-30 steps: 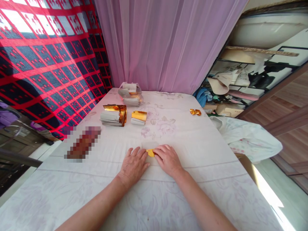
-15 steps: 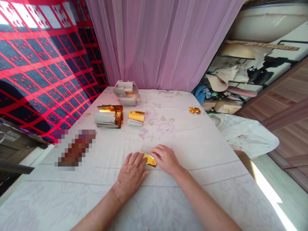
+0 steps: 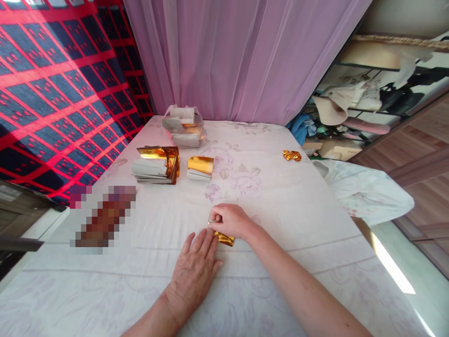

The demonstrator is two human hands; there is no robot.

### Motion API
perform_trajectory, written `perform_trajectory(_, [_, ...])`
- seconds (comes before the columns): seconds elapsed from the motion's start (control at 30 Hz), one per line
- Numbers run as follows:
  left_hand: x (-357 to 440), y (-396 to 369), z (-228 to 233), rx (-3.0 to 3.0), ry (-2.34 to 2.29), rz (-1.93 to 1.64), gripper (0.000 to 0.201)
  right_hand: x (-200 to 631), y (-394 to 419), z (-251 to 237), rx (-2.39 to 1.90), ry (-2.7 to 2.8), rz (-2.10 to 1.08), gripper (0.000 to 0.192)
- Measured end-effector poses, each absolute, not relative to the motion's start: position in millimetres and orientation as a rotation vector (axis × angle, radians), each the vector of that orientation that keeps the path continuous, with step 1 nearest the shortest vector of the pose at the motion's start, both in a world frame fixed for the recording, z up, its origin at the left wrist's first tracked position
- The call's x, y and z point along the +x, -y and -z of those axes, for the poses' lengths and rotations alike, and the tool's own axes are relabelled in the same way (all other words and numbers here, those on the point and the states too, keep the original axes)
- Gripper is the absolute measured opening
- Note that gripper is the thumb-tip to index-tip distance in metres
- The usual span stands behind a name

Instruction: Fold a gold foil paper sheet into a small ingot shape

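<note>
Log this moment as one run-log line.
left hand: flat, pinning gold foil sheet | right hand: pinching its edge | foil stacks: untouched

The right hand (image 3: 229, 221) has curled up, lifting the gold paper's (image 3: 224, 239) edge.

Three foil stacks (image 3: 156, 164), perhaps.

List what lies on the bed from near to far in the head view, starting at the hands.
Left hand → gold foil sheet under the fingers → right hand → small stack of gold foil papers → clear plastic bag of papers at the far edge by the curtain.
</note>
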State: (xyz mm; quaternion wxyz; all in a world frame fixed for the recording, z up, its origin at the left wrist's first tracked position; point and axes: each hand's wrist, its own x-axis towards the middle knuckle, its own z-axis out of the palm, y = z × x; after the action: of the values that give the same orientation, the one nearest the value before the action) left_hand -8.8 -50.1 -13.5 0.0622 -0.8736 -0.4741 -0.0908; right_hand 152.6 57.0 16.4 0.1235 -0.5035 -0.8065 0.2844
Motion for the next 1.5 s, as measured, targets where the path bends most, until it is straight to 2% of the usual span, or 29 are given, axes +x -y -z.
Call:
perform_trajectory(0.23, [-6,50,15,-2.655,1.431,0.287,0.047,141,-63,-24,-1.7,2.354,-0.822,0.005])
perform_trajectory(0.47, [-5,51,16,-2.655,1.461,0.29,0.046,150,-67,-23,-1.553,2.37,-0.973,0.003])
perform_trajectory(0.53, [-5,51,14,-2.653,1.469,0.295,0.046,152,-68,-24,-1.503,2.414,-0.991,0.007])
perform_trajectory(1.0, [-6,49,13,-2.679,1.484,0.284,0.045,142,-59,-22,-1.689,2.418,-0.728,0.008])
perform_trajectory(1.17, [-6,48,13,-2.668,1.496,0.293,0.042,135,-59,-16,-1.769,2.343,-0.594,0.02])
perform_trajectory(1.23, [-6,48,14,-2.656,1.498,0.293,0.042,138,-61,-12,-1.741,2.273,-0.64,0.02])
perform_trajectory(1.33, [-7,47,17,-2.631,1.478,0.288,0.043,149,-64,-8,-1.513,2.038,-0.972,0.022])
perform_trajectory(1.5, [-9,44,17,-2.602,1.472,0.342,0.044,180,-55,-2,-1.476,1.893,-0.991,0.024])
